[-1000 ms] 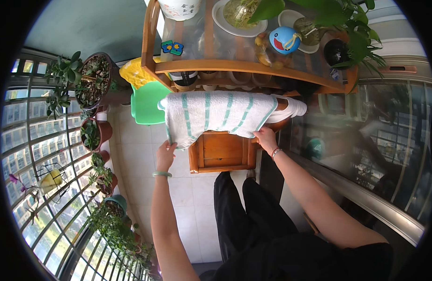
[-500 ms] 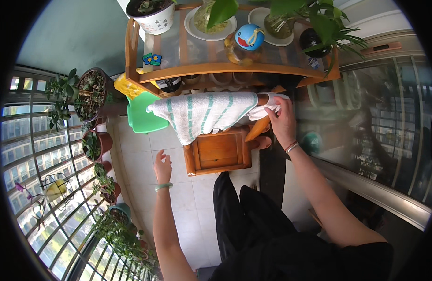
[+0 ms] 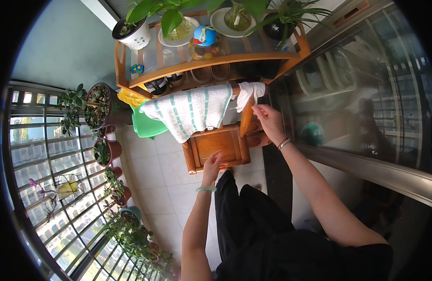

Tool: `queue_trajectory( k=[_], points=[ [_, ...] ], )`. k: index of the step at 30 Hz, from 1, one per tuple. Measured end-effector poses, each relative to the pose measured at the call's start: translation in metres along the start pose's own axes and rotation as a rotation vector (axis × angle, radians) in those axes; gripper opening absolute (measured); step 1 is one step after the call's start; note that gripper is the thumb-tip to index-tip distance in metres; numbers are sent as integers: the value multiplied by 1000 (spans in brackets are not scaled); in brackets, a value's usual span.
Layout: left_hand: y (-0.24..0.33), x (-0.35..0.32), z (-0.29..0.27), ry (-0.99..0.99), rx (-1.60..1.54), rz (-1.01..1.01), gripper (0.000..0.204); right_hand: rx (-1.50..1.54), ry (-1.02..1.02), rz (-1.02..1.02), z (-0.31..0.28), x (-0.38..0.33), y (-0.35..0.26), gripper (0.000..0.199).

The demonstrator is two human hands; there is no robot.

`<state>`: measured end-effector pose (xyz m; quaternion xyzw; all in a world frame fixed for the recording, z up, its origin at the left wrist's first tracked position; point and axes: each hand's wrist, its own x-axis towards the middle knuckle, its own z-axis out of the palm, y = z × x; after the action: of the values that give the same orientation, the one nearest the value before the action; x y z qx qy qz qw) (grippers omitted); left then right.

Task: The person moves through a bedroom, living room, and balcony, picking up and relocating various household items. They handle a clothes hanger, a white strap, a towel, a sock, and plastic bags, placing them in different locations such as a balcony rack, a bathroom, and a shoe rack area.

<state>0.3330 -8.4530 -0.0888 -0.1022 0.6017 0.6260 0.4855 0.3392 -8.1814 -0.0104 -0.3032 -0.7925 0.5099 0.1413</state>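
A wooden chair [image 3: 218, 149] stands on the tiles in front of me. Over its backrest hangs a white towel with green dashed stripes [image 3: 188, 110]. A smaller white cloth [image 3: 249, 93] is draped over the right end of the same backrest. Just below that cloth, beside the chair's slanting wooden armrest [image 3: 246, 118], is my right hand [image 3: 270, 124], its fingers loosely bent and nothing visible in them. My left hand [image 3: 213, 167], with a pale green bangle at the wrist, hovers over the front of the seat, empty, fingers apart.
Beyond the chair a wooden shelf [image 3: 202, 68] carries potted plants and a blue ball-shaped ornament [image 3: 204, 36]. A green plastic basin [image 3: 148, 122] sits left of the chair. Potted plants [image 3: 108, 150] line the barred window. At right is a glass sliding door [image 3: 347, 107].
My right hand has come off the small white cloth and moved down and left. My left hand has moved right, over the seat. The whole view has shifted and turned slightly.
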Motion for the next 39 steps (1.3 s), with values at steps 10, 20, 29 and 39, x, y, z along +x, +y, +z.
queue_trajectory(
  k=[10, 20, 29, 39],
  points=[
    [-2, -130, 174, -191, -499, 171, 63, 1217, -200, 482, -137, -207, 19, 81],
    [-57, -254, 329, -502, -748, 10, 68, 1592, 67, 300, -293, -350, 1, 74],
    [-77, -275, 479, -890, -374, -182, 67, 1645, 402, 49, -426, -427, 33, 71],
    [-97, -271, 685, -1154, -269, -394, 75, 1652, 841, -257, -582, -457, 72, 73]
  ],
)
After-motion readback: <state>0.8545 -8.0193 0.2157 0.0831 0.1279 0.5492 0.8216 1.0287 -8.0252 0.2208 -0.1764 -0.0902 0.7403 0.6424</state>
